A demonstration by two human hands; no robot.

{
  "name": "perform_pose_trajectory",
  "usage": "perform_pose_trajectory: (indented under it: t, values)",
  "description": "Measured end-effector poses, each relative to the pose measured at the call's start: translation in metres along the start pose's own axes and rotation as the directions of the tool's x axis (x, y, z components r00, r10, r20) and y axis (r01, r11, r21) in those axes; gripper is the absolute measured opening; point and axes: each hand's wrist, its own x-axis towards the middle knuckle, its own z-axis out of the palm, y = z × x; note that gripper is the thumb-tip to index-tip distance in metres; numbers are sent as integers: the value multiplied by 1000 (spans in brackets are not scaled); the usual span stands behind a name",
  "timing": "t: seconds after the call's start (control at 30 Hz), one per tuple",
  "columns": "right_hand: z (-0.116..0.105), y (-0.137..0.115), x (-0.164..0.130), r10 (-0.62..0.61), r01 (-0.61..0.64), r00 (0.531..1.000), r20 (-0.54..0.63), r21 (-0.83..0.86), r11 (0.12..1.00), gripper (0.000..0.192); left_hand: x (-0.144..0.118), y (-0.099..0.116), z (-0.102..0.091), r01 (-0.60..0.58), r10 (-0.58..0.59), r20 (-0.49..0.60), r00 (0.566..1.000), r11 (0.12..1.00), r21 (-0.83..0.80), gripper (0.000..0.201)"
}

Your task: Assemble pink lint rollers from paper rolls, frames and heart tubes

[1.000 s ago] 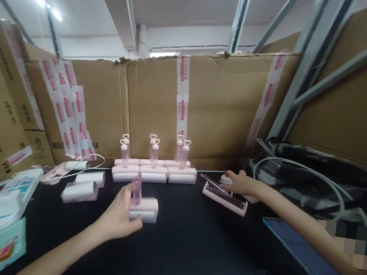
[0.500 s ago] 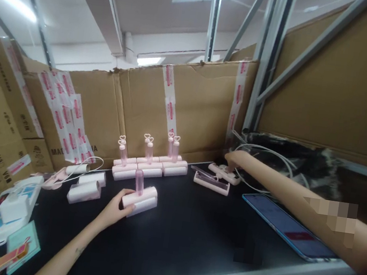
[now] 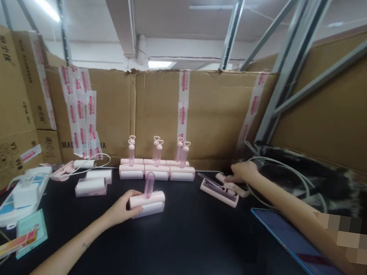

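1. Head view, largest first: cardboard wall (image 3: 207,113) stands behind the black counter (image 3: 188,247), patched with strips of printed tape.
2. Blue tablet (image 3: 298,247) lies flat at the counter's right front, under the right forearm.
3. White charger base (image 3: 21,199) sits at the left edge, with a teal card (image 3: 31,234) just in front of it.
4. Finished row (image 3: 157,168) of pink roller units with upright, heart-topped handles stands against the cardboard wall, packed side by side.
5. Two white rolls (image 3: 93,182) lie on their sides left of centre, well apart from either hand.
6. Pink roller (image 3: 147,203) lies on the counter at centre, clear pink handle upright; it is directly right of the left hand and in contact with it.
7. Left hand (image 3: 122,208): grip narrow, fingers curled around the left end of the pink roller, thumb on the near side. It holds the unit down on the counter.
8. Open pink case (image 3: 219,190) lies right of centre, just in front of the right hand.
9. Right hand (image 3: 243,172): palm down, fingers extended onto small pink parts (image 3: 234,188) behind the open pink case. Whether this grip has closed on a part cannot be told.
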Motion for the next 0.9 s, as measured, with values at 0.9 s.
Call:
perform_pose_trajectory:
  t: [0.9]
  values:
    - [-12,-174,-118,-376,532,831,-410,784,321,25,0,3,7,-73,58,-107,993,986,-151,82]
